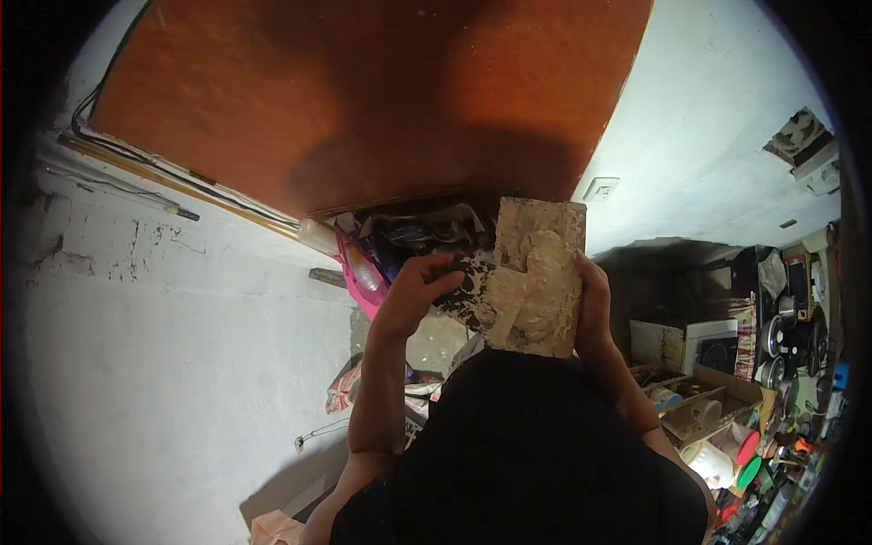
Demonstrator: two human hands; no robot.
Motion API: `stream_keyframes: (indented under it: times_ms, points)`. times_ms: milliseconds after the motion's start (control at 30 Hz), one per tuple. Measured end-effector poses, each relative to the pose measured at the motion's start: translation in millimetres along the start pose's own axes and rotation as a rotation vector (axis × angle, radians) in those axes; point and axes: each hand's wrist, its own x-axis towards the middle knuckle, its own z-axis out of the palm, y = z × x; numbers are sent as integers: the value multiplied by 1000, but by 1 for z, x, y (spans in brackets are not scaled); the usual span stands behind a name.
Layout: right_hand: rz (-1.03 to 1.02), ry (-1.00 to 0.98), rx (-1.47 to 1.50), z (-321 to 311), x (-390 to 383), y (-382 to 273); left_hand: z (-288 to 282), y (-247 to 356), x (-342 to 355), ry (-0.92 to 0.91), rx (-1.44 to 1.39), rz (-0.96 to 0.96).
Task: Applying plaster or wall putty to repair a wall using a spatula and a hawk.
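Rough, stained tan rectangular board, thickly smeared with lumpy beige paste, sits before the torso, right edge gripped by the right hand. Left hand pinches a black, paste-caked flat spreader overlapping the board's left side.

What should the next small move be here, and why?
Probably ease the scraper a little further into the paste to gather some: the left hand grips it with its smeared end over the board, where the paste lies heaped, while the right hand holds the board's right edge.
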Motion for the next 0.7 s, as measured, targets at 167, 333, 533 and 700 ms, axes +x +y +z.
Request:
stream_keyframes:
  times_ms: [167,333,533,700]
  points:
    - [2,44,-27,2,1,0,-1,3,0,21,23,15]
    - [-13,75,-66,-5,0,6,-16,-11,7,-22,94,12]
    - [-69,54,53,12,17,22,-37,-15,21,-133,274,-3]
    - [-110,-7,-67,10,26,40,-62,-14,37,-91,-235,-136]
